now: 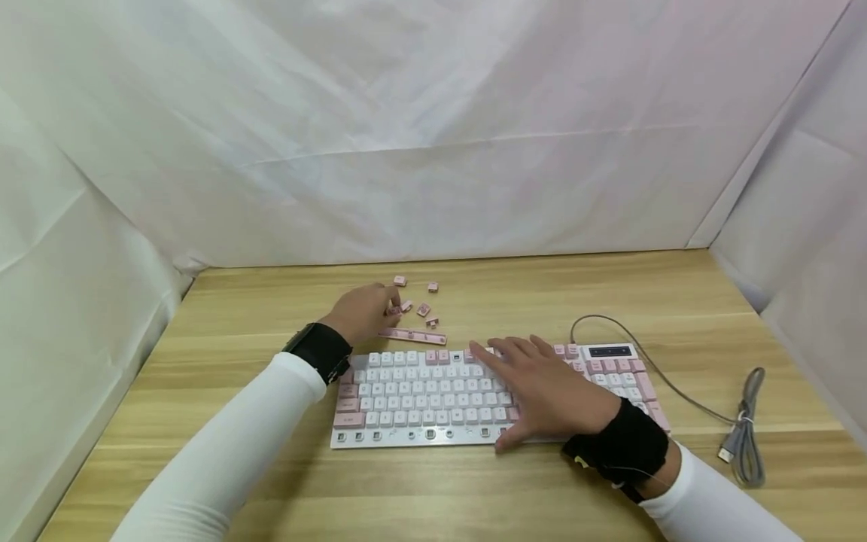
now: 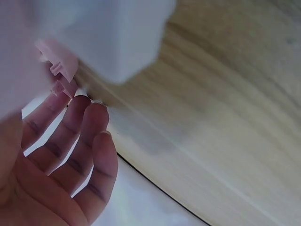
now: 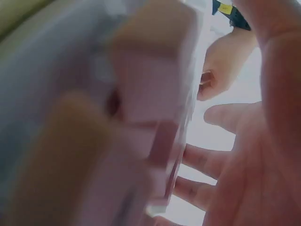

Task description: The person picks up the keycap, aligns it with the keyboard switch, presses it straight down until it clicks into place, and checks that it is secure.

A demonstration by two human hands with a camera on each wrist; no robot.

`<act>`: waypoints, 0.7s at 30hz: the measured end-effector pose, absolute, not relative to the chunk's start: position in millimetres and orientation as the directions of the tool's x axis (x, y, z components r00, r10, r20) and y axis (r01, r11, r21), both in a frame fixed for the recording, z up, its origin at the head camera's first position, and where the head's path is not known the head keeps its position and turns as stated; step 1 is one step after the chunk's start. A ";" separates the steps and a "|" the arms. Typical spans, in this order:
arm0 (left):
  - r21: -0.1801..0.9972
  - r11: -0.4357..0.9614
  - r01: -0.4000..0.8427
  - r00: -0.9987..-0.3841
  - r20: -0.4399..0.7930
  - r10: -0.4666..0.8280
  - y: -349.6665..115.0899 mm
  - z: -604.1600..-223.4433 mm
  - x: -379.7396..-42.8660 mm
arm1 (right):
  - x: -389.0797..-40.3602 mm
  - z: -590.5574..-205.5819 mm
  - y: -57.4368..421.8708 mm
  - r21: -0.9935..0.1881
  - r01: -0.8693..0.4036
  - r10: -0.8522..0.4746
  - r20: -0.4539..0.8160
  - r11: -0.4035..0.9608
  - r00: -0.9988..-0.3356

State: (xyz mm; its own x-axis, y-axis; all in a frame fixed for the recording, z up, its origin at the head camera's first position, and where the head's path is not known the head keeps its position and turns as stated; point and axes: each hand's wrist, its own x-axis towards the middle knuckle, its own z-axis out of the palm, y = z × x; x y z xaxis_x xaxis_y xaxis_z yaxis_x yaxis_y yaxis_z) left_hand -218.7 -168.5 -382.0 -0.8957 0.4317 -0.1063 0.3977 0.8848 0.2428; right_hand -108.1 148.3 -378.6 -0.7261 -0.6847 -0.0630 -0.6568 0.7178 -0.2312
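Note:
A white keyboard [image 1: 433, 399] with white and pink keycaps lies on the table; its bottom row shows bare switches. Beyond its upper left edge, my left hand [image 1: 362, 312] has its thumb and index finger around a small pink keycap [image 1: 395, 310]. Two pink pieces [image 2: 59, 63] appear by the fingertips in the left wrist view, where the thumb is hidden. Over the keyboard's right half my right hand [image 1: 545, 388] lies spread, fingers toward the top rows and thumb at the front edge. Blurred pink keycaps [image 3: 150, 80] fill the right wrist view.
Several loose pink keycaps [image 1: 423, 309] lie scattered behind the keyboard. A long pink spacebar [image 1: 420, 336] lies upside down beside them. The grey cable [image 1: 748, 436] is bundled at the right, its cord [image 1: 667, 380] running to the keyboard. White cloth [image 1: 433, 150] hangs behind the table.

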 end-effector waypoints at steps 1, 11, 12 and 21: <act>0.252 0.884 0.395 -0.896 -0.106 0.431 -170.0 -381.9 -217.8 | -106.6 -378.0 150.2 -0.221 -0.657 -0.683 -0.061 0.721 -0.728; 0.310 0.896 0.317 -0.935 -0.058 0.351 -178.4 -356.9 -199.8 | -98.1 -372.2 158.2 -0.175 -0.673 -0.690 -0.061 0.718 -0.721; 0.318 0.893 0.319 -0.936 -0.042 0.349 -177.1 -353.0 -196.9 | -98.4 -371.4 158.4 -0.167 -0.674 -0.690 -0.064 0.720 -0.721; 0.453 0.831 0.322 -0.933 0.003 0.360 -162.2 -330.2 -159.4 | -101.2 -363.4 159.3 -0.164 -0.681 -0.697 -0.066 0.714 -0.714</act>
